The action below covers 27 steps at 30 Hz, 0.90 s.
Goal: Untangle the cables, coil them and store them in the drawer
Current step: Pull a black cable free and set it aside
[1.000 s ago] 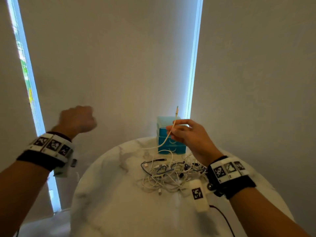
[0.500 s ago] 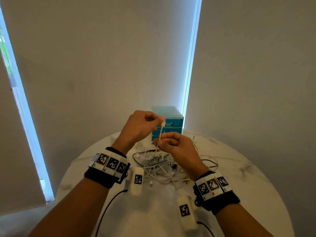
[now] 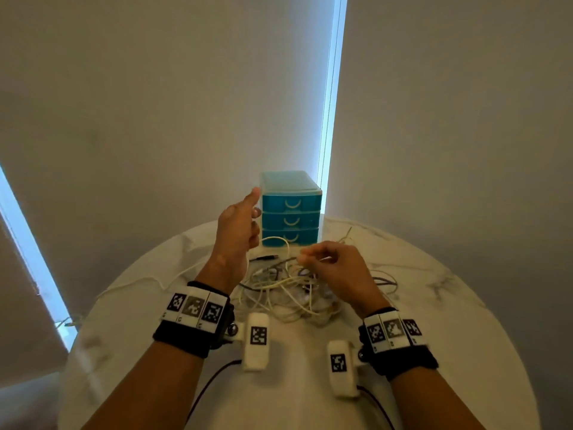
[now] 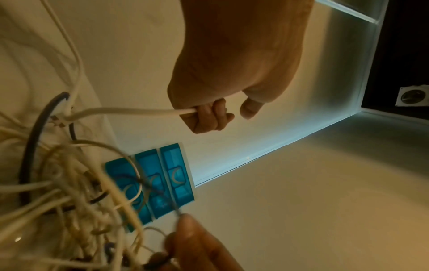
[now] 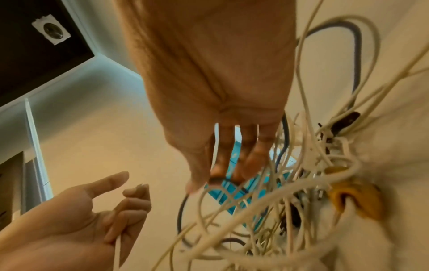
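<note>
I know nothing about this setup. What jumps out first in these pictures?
A messy tangle of white and dark cables in the middle of a round marble table. Behind it stands a small blue drawer box, all three drawers closed. The left hand grips one white cable, and the right hand pinches a thin dark cable over the pile.

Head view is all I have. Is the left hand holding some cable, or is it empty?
Observer: Holding. In the left wrist view the left hand curls its lower fingers round a white cable that runs into the tangle.
Operator: And the right hand?
Observer: It pinches a thin dark cable at its fingertips.
Operator: Is anything else hidden in the tangle?
Observer: A yellow piece shows in the right wrist view; I cannot tell what it is.
</note>
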Motion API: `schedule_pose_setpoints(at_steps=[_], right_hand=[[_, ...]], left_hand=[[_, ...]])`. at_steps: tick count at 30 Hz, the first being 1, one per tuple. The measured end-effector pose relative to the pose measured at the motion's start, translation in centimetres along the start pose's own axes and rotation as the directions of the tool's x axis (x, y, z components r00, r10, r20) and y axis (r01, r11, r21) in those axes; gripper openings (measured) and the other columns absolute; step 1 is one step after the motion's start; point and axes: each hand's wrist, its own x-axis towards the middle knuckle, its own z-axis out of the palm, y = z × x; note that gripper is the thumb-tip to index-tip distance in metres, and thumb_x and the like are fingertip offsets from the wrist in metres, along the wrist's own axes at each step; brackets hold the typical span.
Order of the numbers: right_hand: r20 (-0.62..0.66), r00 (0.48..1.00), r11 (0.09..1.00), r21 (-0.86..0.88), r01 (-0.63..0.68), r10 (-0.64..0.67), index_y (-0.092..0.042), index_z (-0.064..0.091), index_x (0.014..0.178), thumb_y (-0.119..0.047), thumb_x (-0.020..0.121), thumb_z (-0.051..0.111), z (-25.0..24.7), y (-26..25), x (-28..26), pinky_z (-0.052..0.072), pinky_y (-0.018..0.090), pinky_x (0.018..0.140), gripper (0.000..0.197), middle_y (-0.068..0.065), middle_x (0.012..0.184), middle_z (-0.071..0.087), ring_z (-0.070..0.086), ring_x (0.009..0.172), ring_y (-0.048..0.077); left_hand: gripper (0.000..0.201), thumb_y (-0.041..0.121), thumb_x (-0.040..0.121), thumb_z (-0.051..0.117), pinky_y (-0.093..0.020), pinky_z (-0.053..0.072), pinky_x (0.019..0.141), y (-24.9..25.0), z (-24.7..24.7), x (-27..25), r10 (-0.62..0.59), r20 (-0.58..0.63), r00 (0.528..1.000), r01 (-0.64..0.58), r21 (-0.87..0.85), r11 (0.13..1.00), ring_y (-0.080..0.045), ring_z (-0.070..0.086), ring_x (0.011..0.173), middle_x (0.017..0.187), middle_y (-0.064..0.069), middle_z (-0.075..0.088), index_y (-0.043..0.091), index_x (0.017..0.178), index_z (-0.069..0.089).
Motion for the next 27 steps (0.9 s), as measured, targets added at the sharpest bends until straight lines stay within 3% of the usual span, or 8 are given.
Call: schedule_pose_setpoints(at_steps=[4, 7, 11, 13, 16, 19, 24, 27], right_hand=[[-0.28, 0.956, 0.97, 0.242, -0.013, 0.083, -0.019, 0.081, 0.111, -0.032, 0.099, 0.076, -0.5, 0.9, 0.2, 0.062, 0.024, 0.067, 0.018, 0.001, 0.099, 0.079, 0.078, 0.087, 0.02], [-0.357, 0.926, 0.952, 0.305, -0.008, 0.122, -0.017, 0.079, 0.111, -0.032, 0.102, 0.073, -0.6, 1.2, 0.1, 0.06, 0.021, 0.064, 0.018, 0.004, 0.095, 0.078, 0.076, 0.076, 0.014], [-0.419, 0.896, 0.914, 0.403, 0.038, 0.148, -0.015, 0.078, 0.11, -0.028, 0.101, 0.074, -0.4, 1.2, 0.0, 0.063, 0.025, 0.07, 0.017, 0.006, 0.099, 0.078, 0.077, 0.082, 0.018], [-0.415, 0.896, 0.872, 0.484, 0.071, 0.157, -0.013, 0.079, 0.111, -0.027, 0.101, 0.074, -0.4, 0.7, -0.3, 0.064, 0.027, 0.075, 0.018, 0.01, 0.103, 0.078, 0.078, 0.086, 0.021], [-0.37, 0.925, 0.824, 0.549, 0.141, 0.088, -0.013, 0.079, 0.115, -0.027, 0.102, 0.072, -0.4, -0.8, -0.8, 0.063, 0.026, 0.081, 0.02, 0.015, 0.108, 0.078, 0.077, 0.09, 0.016], [-0.333, 0.943, 0.795, 0.567, 0.218, -0.021, -0.012, 0.077, 0.123, -0.028, 0.103, 0.069, -0.5, -2.3, -1.1, 0.062, 0.026, 0.086, 0.026, 0.013, 0.113, 0.078, 0.077, 0.099, 0.017], [-0.265, 0.96, 0.81, 0.541, 0.225, -0.09, -0.016, 0.077, 0.126, -0.03, 0.103, 0.067, 0.1, -3.1, -1.5, 0.063, 0.031, 0.092, 0.028, 0.006, 0.115, 0.079, 0.076, 0.109, 0.019], [-0.221, 0.969, 0.82, 0.531, 0.213, -0.109, -0.019, 0.074, 0.128, -0.03, 0.104, 0.067, 0.2, -3.3, -1.7, 0.063, 0.03, 0.09, 0.028, 0.003, 0.116, 0.08, 0.077, 0.111, 0.017]], left_hand=[[0.029, 0.04, 0.102, 0.068, -0.021, 0.026, 0.044, -1.5, 0.0, -0.3, -0.022, 0.103, 0.994, 0.005, 0.161, 0.987, -0.008, 0.031, 0.051, 0.077, -0.002, 0.048, 0.012, 0.107, 0.07], [0.02, 0.037, 0.102, 0.068, -0.022, 0.028, 0.046, -2.5, -0.3, -0.6, -0.009, 0.11, 0.994, -0.016, 0.227, 0.974, -0.008, 0.032, 0.052, 0.062, 0.009, 0.048, 0.018, 0.099, 0.071], [0.029, 0.046, 0.097, 0.073, -0.02, 0.03, 0.046, -3.2, -0.8, -1.4, -0.069, 0.193, 0.979, 0.002, 0.328, 0.945, -0.004, 0.036, 0.047, 0.056, 0.014, 0.049, 0.018, 0.096, 0.072], [0.028, 0.047, 0.096, 0.075, -0.012, 0.035, 0.044, -3.0, -0.7, -2.4, -0.064, 0.261, 0.963, -0.053, 0.417, 0.907, 0.001, 0.048, 0.043, 0.056, 0.021, 0.059, 0.019, 0.102, 0.076], [0.026, 0.038, 0.094, 0.079, -0.003, 0.04, 0.046, -2.9, -0.4, -3.3, -0.043, 0.323, 0.945, -0.102, 0.419, 0.902, 0.011, 0.056, 0.048, 0.083, 0.013, 0.071, 0.025, 0.116, 0.077], [0.026, 0.038, 0.094, 0.079, -0.003, 0.039, 0.046, -2.5, -0.4, -3.7, -0.001, 0.314, 0.95, -0.131, 0.399, 0.908, 0.011, 0.058, 0.049, 0.087, 0.01, 0.072, 0.028, 0.117, 0.079], [0.026, 0.042, 0.093, 0.08, -0.009, 0.046, 0.06, -2.6, -1.1, -3.5, 0.028, 0.329, 0.944, -0.173, 0.42, 0.891, 0.009, 0.071, 0.077, 0.094, 0.009, 0.082, 0.027, 0.114, 0.079], [0.025, 0.031, 0.091, 0.083, -0.004, 0.042, 0.05, -2.6, -1.0, -3.5, 0.048, 0.283, 0.958, -0.15, 0.349, 0.925, 0.007, 0.066, 0.06, 0.097, 0.001, 0.081, 0.016, 0.11, 0.078]])
